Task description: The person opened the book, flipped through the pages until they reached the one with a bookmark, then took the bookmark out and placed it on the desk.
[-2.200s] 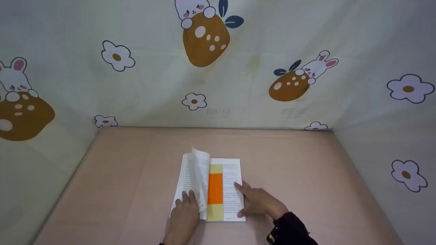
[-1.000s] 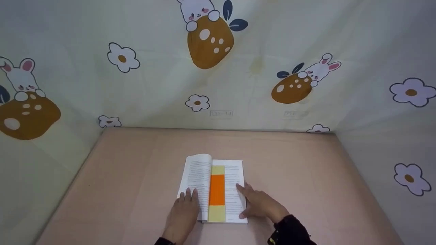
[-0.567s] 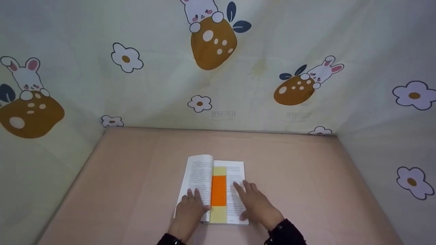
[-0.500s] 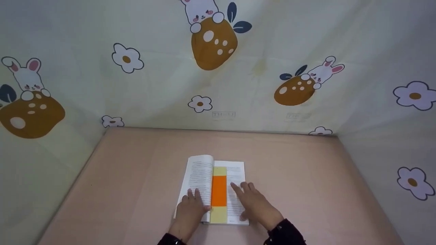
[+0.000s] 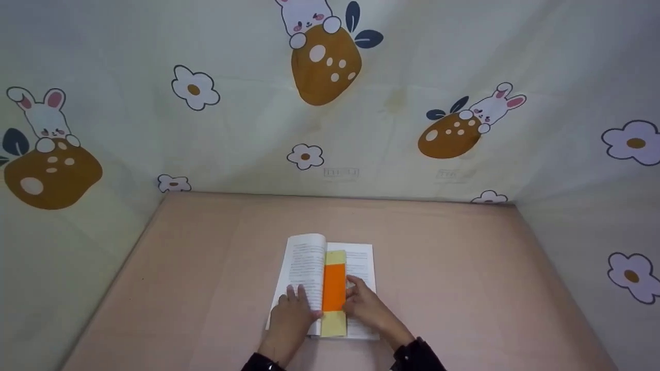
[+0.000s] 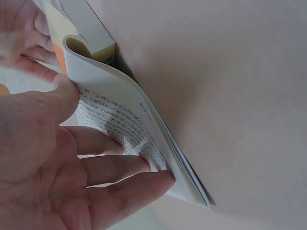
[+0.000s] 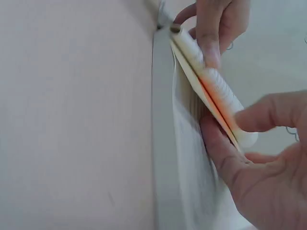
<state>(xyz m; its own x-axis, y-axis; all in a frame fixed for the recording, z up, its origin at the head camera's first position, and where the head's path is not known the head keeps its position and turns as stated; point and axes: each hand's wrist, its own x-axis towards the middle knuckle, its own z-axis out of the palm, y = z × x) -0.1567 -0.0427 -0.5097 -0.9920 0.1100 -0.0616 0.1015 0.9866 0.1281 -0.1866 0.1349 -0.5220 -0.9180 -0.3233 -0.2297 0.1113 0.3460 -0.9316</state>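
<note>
An open paperback book (image 5: pixel 304 260) with printed pages lies on the table. Along its inner fold stands a yellow bookmark (image 5: pixel 334 283) with a broad orange band. My left hand (image 5: pixel 290 315) lies on the left page, fingers extended over the print; its thumb (image 6: pixel 62 96) presses the curved pages near the fold. With my right hand (image 5: pixel 367 307) I pinch the bookmark's right edge, thumb on one side and a finger (image 7: pixel 220 148) behind it. In the right wrist view the strip tilts up from the right page (image 7: pixel 189 158).
The book rests on a pinkish tabletop (image 5: pixel 216 247). Behind and at both sides hangs a pale cloth (image 5: pixel 247 118) printed with rabbits, brown strawberries and flowers. Dark sleeves (image 5: pixel 418 355) cover both wrists.
The raised page on the left has settled flat under my left hand, whose thumb has come to the fold. My right hand has left the right page's edge, moved left and taken hold of the bookmark.
</note>
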